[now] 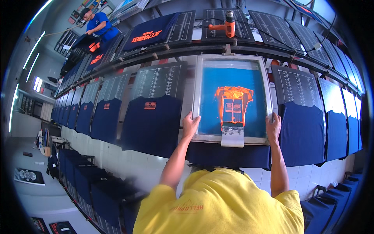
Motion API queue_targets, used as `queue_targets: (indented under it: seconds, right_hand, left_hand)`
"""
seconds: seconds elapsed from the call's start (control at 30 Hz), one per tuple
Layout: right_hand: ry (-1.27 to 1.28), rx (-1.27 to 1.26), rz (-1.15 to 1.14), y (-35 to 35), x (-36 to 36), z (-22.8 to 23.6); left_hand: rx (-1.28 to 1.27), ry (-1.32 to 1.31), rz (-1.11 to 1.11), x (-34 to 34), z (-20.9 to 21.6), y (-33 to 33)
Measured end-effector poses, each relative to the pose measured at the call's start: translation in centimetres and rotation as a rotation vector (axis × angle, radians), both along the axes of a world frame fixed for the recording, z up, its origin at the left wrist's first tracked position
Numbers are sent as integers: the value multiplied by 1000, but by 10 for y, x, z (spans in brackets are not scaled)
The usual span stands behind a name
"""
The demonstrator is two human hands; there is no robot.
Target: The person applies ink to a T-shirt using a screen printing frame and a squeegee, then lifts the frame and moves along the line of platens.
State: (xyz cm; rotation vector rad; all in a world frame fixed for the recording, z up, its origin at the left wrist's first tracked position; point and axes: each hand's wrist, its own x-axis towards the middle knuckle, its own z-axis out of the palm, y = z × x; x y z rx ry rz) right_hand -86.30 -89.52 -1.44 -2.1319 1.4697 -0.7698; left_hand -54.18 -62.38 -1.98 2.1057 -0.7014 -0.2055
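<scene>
A light-grey screen-printing frame [243,57] lies over a board in front of me. My left hand [190,124] is closed on its left side near the lower corner. My right hand [274,125] grips the opposite side at about the same height. Inside the frame is blue mesh [206,105], with bright orange ink [233,93] around a small rectangular design. A flat squeegee [232,137], ink-smeared at its upper end, rests across the near rail between my hands. Below the frame hangs the lower part of a navy T-shirt [230,155].
Navy T-shirts lie on boards left [152,121] and right [302,128], the left one bearing a small orange print. An orange heat gun [226,27] with a cable stands on a board behind the rail. A person in blue [100,25] handles dark fabric at the far left.
</scene>
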Motion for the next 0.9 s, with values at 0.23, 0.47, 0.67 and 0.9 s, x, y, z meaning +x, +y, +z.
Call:
queue_targets:
  seconds: [0.23,0.47,0.67,0.9]
  right_hand:
    - [-36,-259,108,4,-3,3]
    - [126,-99,721,88,10,72]
    - [417,-234,956,134,27,96]
    - [322,-269,880,106,54,104]
  left_hand:
    - [39,24,15,3,3,-4]
    - [-247,-42,-91,-35,48,35]
    - [-287,646,-386,-108,39,66]
    - [-225,1417,-505,-142,24,36]
